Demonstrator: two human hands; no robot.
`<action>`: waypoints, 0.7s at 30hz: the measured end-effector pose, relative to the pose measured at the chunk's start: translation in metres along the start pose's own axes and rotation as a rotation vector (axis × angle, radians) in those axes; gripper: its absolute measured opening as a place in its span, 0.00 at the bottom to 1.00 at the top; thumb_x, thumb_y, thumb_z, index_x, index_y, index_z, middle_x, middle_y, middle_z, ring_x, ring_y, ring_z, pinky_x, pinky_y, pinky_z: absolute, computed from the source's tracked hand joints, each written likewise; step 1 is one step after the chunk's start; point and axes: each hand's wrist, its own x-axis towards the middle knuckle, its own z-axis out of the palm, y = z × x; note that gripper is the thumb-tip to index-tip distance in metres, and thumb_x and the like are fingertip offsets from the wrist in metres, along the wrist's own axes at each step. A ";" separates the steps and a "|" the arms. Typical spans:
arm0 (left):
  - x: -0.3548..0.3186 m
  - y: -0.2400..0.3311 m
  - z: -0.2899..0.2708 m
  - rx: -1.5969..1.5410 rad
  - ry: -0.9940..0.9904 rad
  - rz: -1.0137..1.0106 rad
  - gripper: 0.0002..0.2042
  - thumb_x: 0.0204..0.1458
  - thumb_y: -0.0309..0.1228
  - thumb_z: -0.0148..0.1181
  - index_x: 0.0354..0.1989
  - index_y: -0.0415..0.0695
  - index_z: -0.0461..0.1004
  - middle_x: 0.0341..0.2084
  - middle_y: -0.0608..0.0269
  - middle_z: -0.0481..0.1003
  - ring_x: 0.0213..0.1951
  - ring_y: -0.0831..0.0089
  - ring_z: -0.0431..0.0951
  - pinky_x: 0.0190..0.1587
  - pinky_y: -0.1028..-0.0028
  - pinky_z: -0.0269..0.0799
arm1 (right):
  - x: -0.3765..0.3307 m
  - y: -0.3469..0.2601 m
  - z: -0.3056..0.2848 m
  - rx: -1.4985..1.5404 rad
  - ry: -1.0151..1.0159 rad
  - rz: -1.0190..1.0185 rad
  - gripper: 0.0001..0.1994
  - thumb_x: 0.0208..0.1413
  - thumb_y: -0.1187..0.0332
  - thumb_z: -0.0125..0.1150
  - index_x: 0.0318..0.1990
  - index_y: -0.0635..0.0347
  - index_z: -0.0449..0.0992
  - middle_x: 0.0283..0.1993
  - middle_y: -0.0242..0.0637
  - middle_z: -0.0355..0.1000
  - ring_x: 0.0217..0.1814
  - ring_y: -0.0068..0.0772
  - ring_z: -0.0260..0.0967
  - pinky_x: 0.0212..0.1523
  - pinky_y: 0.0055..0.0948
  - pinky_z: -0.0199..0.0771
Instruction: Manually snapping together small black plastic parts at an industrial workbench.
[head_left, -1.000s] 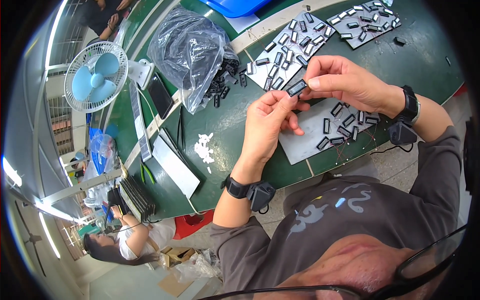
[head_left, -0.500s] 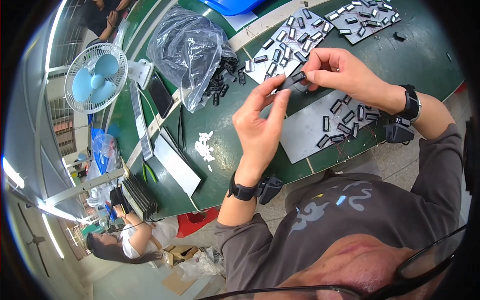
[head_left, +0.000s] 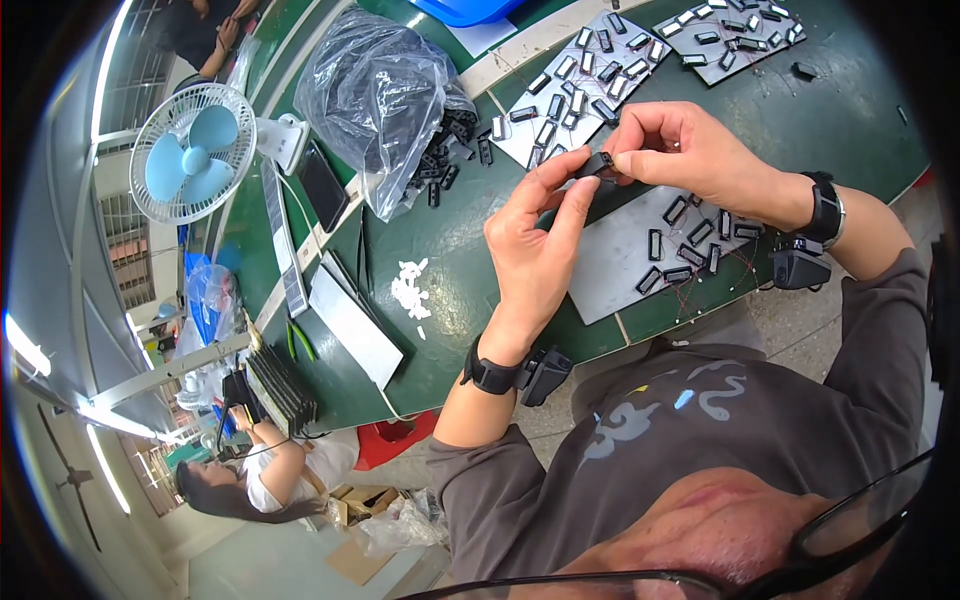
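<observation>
Above the table, my left hand (head_left: 538, 235) pinches a small black rectangular plastic housing (head_left: 596, 166) between thumb and fingers. My right hand (head_left: 672, 150) is closed at the housing's right end, thumb against fingertips; whatever lies between those tips is too small to make out. Below the hands is a grey board (head_left: 612, 262) with several black housings (head_left: 697, 232) and thin wires on it. Just beyond the hands lies another board (head_left: 515, 143), crowded with similar housings that have pale faces.
A clear bag of black housings (head_left: 375, 100) spills loose ones at back left. White small pieces (head_left: 409, 290), tweezers (head_left: 361, 255), a phone (head_left: 322, 187), a pale strip (head_left: 350, 325), green-handled pliers (head_left: 300, 342) and a fan (head_left: 195, 155) are leftward. A third board (head_left: 715, 70) lies far right. A person (head_left: 270, 460) sits left.
My left hand has shifted a little to the right with the housing, bringing it closer against my right fingertips. My right hand has barely moved.
</observation>
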 end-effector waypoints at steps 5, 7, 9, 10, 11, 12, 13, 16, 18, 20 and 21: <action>0.000 -0.003 0.000 -0.014 -0.011 -0.005 0.13 0.56 0.23 0.64 0.49 0.38 0.79 0.40 0.60 0.82 0.37 0.76 0.82 0.41 0.78 0.76 | 0.001 -0.001 0.000 0.007 -0.011 0.005 0.06 0.59 0.71 0.60 0.33 0.62 0.72 0.42 0.32 0.73 0.41 0.16 0.67 0.45 0.20 0.68; 0.001 -0.004 0.000 -0.011 -0.012 -0.003 0.13 0.56 0.23 0.64 0.49 0.38 0.79 0.40 0.60 0.82 0.37 0.76 0.82 0.41 0.78 0.76 | 0.001 -0.001 -0.001 -0.022 -0.029 -0.013 0.05 0.59 0.71 0.60 0.33 0.62 0.72 0.41 0.31 0.73 0.41 0.16 0.66 0.45 0.19 0.68; 0.001 -0.005 -0.001 -0.021 -0.017 0.007 0.13 0.56 0.23 0.64 0.49 0.38 0.79 0.39 0.60 0.82 0.37 0.77 0.82 0.41 0.78 0.76 | 0.001 -0.001 -0.002 -0.036 -0.039 -0.020 0.05 0.59 0.71 0.60 0.33 0.62 0.72 0.41 0.31 0.73 0.42 0.16 0.66 0.45 0.19 0.68; 0.001 -0.005 -0.001 -0.026 -0.019 0.013 0.13 0.56 0.23 0.64 0.49 0.38 0.79 0.39 0.61 0.82 0.37 0.77 0.82 0.41 0.78 0.76 | 0.001 -0.001 -0.002 -0.044 -0.038 -0.032 0.05 0.59 0.71 0.60 0.33 0.62 0.73 0.41 0.31 0.73 0.42 0.16 0.66 0.45 0.19 0.68; 0.001 -0.005 -0.002 -0.026 -0.019 0.012 0.13 0.56 0.23 0.64 0.49 0.38 0.79 0.39 0.61 0.82 0.37 0.77 0.82 0.41 0.78 0.76 | 0.001 0.000 -0.002 -0.052 -0.038 -0.045 0.05 0.59 0.71 0.60 0.33 0.62 0.73 0.41 0.31 0.73 0.42 0.16 0.66 0.45 0.20 0.67; 0.001 -0.005 -0.002 -0.014 -0.018 0.013 0.13 0.55 0.23 0.65 0.49 0.39 0.79 0.38 0.60 0.82 0.37 0.77 0.82 0.40 0.78 0.76 | 0.001 0.000 -0.001 -0.060 -0.037 -0.057 0.05 0.59 0.71 0.60 0.33 0.62 0.73 0.41 0.31 0.73 0.42 0.16 0.66 0.45 0.20 0.67; 0.001 -0.006 -0.002 -0.003 -0.018 0.014 0.13 0.55 0.23 0.65 0.49 0.39 0.80 0.38 0.60 0.83 0.36 0.77 0.83 0.40 0.78 0.76 | 0.000 0.000 -0.001 -0.060 -0.037 -0.056 0.05 0.59 0.71 0.60 0.33 0.62 0.73 0.41 0.31 0.73 0.42 0.16 0.66 0.45 0.20 0.67; 0.000 -0.002 -0.002 0.107 -0.012 0.048 0.12 0.54 0.23 0.66 0.47 0.39 0.80 0.36 0.59 0.83 0.35 0.75 0.83 0.39 0.77 0.77 | 0.001 0.000 -0.001 -0.077 -0.041 -0.044 0.05 0.60 0.71 0.60 0.33 0.62 0.73 0.41 0.31 0.73 0.42 0.16 0.66 0.45 0.20 0.67; -0.001 0.001 -0.003 0.304 -0.001 0.115 0.12 0.51 0.22 0.67 0.45 0.40 0.80 0.35 0.58 0.83 0.35 0.71 0.84 0.39 0.76 0.77 | 0.002 0.002 -0.001 -0.065 -0.046 -0.050 0.05 0.60 0.71 0.60 0.33 0.62 0.73 0.42 0.31 0.73 0.43 0.16 0.67 0.46 0.20 0.68; 0.001 -0.003 -0.002 0.369 0.025 0.248 0.12 0.50 0.22 0.67 0.44 0.40 0.80 0.34 0.57 0.83 0.34 0.68 0.84 0.39 0.74 0.78 | 0.002 0.004 0.000 -0.041 -0.054 -0.064 0.05 0.60 0.72 0.60 0.33 0.62 0.73 0.42 0.31 0.73 0.43 0.16 0.67 0.46 0.20 0.68; 0.003 -0.005 -0.002 0.433 0.052 0.382 0.12 0.49 0.21 0.67 0.43 0.41 0.80 0.34 0.57 0.82 0.34 0.66 0.84 0.39 0.73 0.78 | 0.002 0.004 0.000 -0.041 -0.053 -0.064 0.05 0.60 0.72 0.60 0.33 0.62 0.73 0.42 0.31 0.73 0.43 0.16 0.67 0.46 0.20 0.68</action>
